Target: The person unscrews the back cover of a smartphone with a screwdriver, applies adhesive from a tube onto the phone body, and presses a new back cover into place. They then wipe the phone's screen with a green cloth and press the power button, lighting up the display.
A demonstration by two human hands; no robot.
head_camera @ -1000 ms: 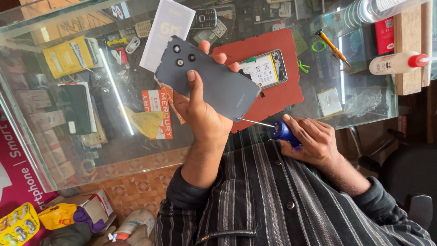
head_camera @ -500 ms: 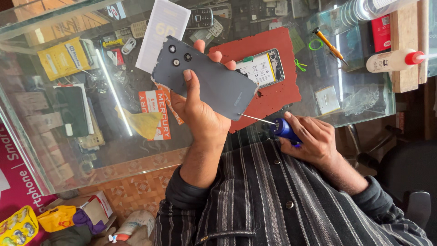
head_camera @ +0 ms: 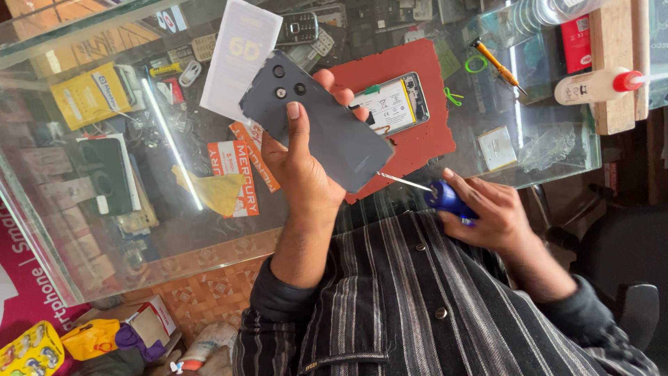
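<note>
Across the whole upper part of the view stretches a glass-topped table (head_camera: 104,230), with phones, boxes and small parts showing through the glass on the shelf beneath. Below it, nearest the camera, is the person's dark striped shirt (head_camera: 417,313) with its row of snap buttons. On the glass lies a red work mat (head_camera: 424,139), and on the mat rests an opened phone body (head_camera: 390,104), its battery and innards facing up. To the left of the mat a white flat packet (head_camera: 240,59) lies on the glass, partly behind the held part.

The left hand (head_camera: 299,174) is raised above the table and holds a dark grey phone back cover (head_camera: 313,125) tilted, camera holes toward the upper left. Its grip is pinching the cover: the thumb lies flat along the outer face, and the fingertips show curled over the far edge. The cover sits in front of the mat's left side and does not touch the table.

The right hand (head_camera: 490,212) is lower, just off the table's near edge, its grip pressed together around the blue handle of a small screwdriver (head_camera: 435,193). The thin metal shaft points up and left, and its tip meets the lower corner of the back cover.

Farther right on the glass are a white glue bottle (head_camera: 591,85) with a red cap, lying against a wooden block (head_camera: 614,69), an orange-handled tool (head_camera: 495,64), and a small green ring (head_camera: 476,64) beside it.
</note>
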